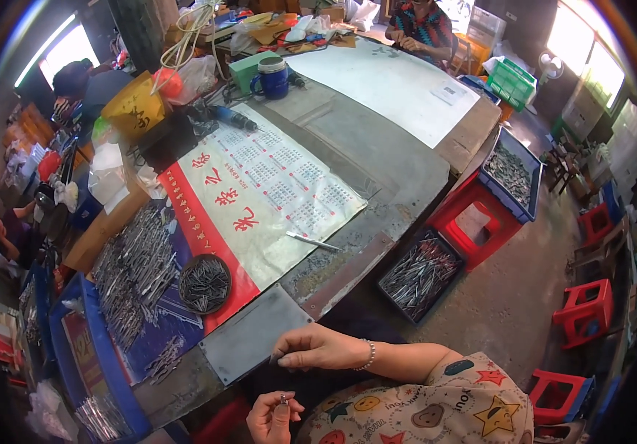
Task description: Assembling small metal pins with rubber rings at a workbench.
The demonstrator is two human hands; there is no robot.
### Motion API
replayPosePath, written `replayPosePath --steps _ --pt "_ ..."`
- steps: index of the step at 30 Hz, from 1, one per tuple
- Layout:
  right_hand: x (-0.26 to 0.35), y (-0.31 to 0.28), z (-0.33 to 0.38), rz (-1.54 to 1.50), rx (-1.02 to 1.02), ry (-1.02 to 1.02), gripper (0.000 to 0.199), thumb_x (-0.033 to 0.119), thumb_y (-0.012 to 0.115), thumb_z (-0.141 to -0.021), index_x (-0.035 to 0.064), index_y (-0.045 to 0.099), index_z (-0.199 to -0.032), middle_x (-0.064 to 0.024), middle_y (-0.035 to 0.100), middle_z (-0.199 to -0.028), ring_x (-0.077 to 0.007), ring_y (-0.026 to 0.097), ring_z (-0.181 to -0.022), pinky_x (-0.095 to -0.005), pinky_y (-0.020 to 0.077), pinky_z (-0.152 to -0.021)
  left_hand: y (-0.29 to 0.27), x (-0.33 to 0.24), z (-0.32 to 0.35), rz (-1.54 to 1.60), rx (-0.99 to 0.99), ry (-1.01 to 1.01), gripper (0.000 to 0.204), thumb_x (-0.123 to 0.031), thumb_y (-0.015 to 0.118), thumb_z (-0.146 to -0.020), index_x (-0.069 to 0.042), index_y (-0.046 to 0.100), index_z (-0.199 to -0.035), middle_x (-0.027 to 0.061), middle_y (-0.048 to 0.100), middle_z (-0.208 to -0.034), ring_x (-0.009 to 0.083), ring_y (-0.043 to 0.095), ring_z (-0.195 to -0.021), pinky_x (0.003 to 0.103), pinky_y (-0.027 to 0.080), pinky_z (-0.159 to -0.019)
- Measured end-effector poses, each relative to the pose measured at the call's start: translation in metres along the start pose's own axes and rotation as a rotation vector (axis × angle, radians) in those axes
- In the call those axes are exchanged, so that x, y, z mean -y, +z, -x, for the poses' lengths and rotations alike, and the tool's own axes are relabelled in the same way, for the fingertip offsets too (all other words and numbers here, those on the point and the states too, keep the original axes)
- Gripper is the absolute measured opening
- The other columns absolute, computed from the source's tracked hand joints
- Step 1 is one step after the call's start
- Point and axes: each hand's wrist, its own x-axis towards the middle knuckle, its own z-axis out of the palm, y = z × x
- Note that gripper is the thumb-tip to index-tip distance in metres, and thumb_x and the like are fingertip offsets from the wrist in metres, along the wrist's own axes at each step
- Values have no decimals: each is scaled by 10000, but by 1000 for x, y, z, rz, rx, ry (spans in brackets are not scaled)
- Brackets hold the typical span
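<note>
Left side, near: long blue plastic bin [113, 370], bundle of thin silvery metal pieces at its near end. Right of it, big spread of slender silvery metal pieces [132, 259] on a blue-purple sheet [179, 330]. Then round dark bowl [205, 284] full of short dark rods, sitting on the red border of a white-and-red paper calendar [259, 251], flat on the grey tabletop [403, 181]. Far beyond: blue mug [274, 81] and blue-and-black power tool [234, 117].

Left hand [275, 419]: nearest, just off tabletop edge, curled, thumb and fingers pinching a small silvery metal piece [283, 399]; only its tip shows. Single slim silvery metal rod [314, 241] lies across near right edge of calendar, not touched by either hand. Right hand [322, 348]: slightly farther than left, by flat grey metal plate [255, 333] at tabletop edge, beaded bracelet on wrist, thumb and fingers drawn together; dark bit at fingertips, can't tell if gripped. Far side: co-worker in patterned shirt [423, 33] by large white sheet [377, 81]. Right: black rectangular crate [443, 294] of metal rods, low; farther, blue crate [503, 197] of small metal pieces atop red plastic stool [474, 248].
</note>
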Motion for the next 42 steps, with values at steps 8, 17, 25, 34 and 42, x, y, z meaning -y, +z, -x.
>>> replayPosePath --steps 8,17,25,34,42 --pt "-6 8 13 150 6 12 214 146 593 -933 6 631 -1090 9 611 -923 -41 517 -742 -204 452 -652 -4 4 9 23 19 22 183 -163 513 -977 -14 600 -1041 46 616 -792 76 483 -608 203 403 -571" --pt "17 16 18 227 -84 -39 133 -22 595 -844 -13 651 -964 -17 595 -866 -76 550 -775 -229 451 -687 -15 15 8 -29 2 -66 150 -37 549 -918 30 590 -1046 74 664 -794 61 575 -651 186 473 -588" --pt "-2 19 15 -47 -129 39 172 -36 610 -825 22 520 -960 20 518 -838 -29 513 -720 -171 433 -586 -24 28 7 -15 66 -42 168 -58 581 -918 51 591 -1046 65 641 -851 70 592 -731 194 473 -644" --pt "-2 32 15 -106 -100 79 190 -60 602 -809 12 510 -960 6 501 -847 -45 505 -743 -189 431 -660 -28 36 10 24 35 -38 156 -47 577 -917 49 598 -1038 60 656 -847 70 602 -740 205 485 -665" --pt "-1 33 12 -142 -84 108 198 -84 586 -802 13 502 -953 15 496 -846 -34 493 -740 -186 424 -661 -29 38 8 -21 35 -53 145 -51 587 -912 40 612 -1022 52 654 -813 67 599 -712 203 484 -649"
